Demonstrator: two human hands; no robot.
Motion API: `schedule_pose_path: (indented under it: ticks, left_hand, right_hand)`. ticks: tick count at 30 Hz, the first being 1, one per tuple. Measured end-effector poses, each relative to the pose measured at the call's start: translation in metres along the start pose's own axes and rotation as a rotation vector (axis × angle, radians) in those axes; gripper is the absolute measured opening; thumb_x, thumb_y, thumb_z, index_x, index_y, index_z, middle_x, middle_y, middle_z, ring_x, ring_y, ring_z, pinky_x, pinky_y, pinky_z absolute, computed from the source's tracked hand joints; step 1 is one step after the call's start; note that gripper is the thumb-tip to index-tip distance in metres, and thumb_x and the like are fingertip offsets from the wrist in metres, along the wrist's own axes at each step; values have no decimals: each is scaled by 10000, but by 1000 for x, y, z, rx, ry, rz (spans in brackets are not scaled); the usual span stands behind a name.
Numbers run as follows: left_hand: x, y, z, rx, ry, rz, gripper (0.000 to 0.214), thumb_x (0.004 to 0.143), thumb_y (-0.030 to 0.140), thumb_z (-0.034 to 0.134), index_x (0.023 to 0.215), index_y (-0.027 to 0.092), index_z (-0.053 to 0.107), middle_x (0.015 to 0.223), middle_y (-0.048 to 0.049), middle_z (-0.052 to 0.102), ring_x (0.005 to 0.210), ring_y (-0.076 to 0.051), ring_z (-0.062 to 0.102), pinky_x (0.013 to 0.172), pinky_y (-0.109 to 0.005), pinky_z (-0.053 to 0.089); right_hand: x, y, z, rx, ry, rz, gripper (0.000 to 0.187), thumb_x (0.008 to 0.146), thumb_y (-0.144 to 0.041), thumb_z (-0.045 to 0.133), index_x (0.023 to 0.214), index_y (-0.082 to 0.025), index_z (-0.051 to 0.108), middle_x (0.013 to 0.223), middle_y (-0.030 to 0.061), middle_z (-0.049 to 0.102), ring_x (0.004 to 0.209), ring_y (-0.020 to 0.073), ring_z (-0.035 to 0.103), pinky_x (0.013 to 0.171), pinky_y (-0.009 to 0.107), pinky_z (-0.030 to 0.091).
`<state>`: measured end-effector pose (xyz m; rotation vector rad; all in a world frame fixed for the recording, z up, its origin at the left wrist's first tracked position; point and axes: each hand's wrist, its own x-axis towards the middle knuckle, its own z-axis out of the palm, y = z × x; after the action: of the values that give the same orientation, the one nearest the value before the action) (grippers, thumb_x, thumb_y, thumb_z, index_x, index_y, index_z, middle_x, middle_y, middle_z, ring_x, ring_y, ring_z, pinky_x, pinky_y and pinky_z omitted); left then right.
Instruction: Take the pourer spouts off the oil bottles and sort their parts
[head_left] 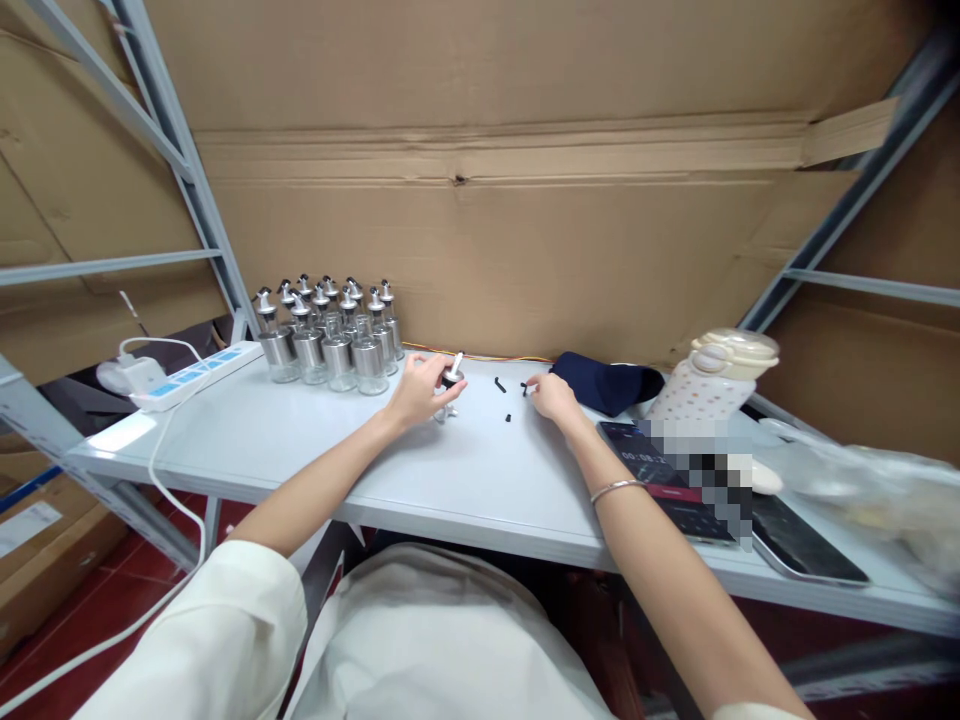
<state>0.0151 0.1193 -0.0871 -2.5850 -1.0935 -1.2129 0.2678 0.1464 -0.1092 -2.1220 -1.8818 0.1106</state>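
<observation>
Head view, and both hands are out over the pale desk [480, 470]! On the left, the left hand [421, 388] has its fingers closed around a pour spout [454, 374], metal tip up, black collar showing, with some small clear pieces [446, 412] just beneath. Across to the right hand [555, 398], fingertips bunched at a tiny black part [523, 389]; whether it is gripped or merely touched, I cannot tell. Between the hands lie 2 more dark bits, a long black piece [500, 384] and a short black piece [508, 418]. Over at the back left, what a line-up: glass bottles [307, 350] in steel sleeves, packed close, most topped with spouts, while 2 in front show bare necks. Beside them, a white power strip [199, 375]. Off to the right sit navy fabric [607, 382], a dotted flask [697, 392] with a cream lid, and a phone [637, 455] showing a timer, partly blurred out.
</observation>
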Motion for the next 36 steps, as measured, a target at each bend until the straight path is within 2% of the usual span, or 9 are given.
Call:
schedule_pose_path:
  ticks: [3,7,12,15,19,23,28,36]
  left_hand:
    - [0,0,-1,10,-8,10,220,855,398,487,913,187,506,777,14,604,632,-124,514,888,-359,301]
    - [0,0,-2,15,-18,20,227,855,398,485,921,182,508,774,11,603,630,-125,512,872,-348,315]
    - [1,0,-1,9,-41,27,220,848,392,496,911,182,506,760,16,601,628,-127,514,859,-346,322]
    - [1,0,-1,1,-48,19,209,845,385,500,897,182,503,777,11,612,631,-128,524,856,-351,320]
    - [1,0,-2,-4,-50,7,204,846,390,497,879,189,502,788,8,627,636,-132,531,866,-355,315]
    - [1,1,-2,-5,-50,15,206,845,393,495,882,191,507,784,9,626,638,-132,533,872,-355,315]
    - [1,1,-3,-17,-47,18,205,848,391,489,876,188,504,787,7,622,639,-130,535,868,-351,318]
    - [1,1,-4,-17,-60,31,209,847,390,491,877,183,497,774,10,619,631,-127,530,853,-343,324]
  right_hand:
    - [7,-6,5,-47,-47,-29,260,864,-201,537,1104,-160,627,1160,126,614,1066,226,580,900,333,451]
    - [15,-15,9,-88,-79,-47,308,890,-340,530,1154,-180,544,1178,77,562,985,185,584,830,400,503]
    - [20,-15,10,-103,-45,-36,191,820,-214,602,965,-117,681,1021,148,671,1002,238,613,839,305,469]
    - [19,-9,10,-106,-24,-36,185,799,-165,584,918,-111,715,968,171,697,984,251,631,822,277,459]
    - [17,-2,10,-94,-11,-84,239,794,-111,550,962,-153,715,1033,145,690,1021,227,617,851,265,443]
    - [14,0,8,-81,-7,-130,304,800,-80,505,1007,-190,699,1149,119,641,1101,240,563,872,306,438]
    - [13,-3,8,-63,-12,-180,413,814,-71,439,1162,-196,623,1233,119,592,1162,252,507,884,323,425]
    - [11,-6,12,-54,-49,-218,384,793,-58,428,1064,-189,667,1172,105,637,1141,241,523,876,307,406]
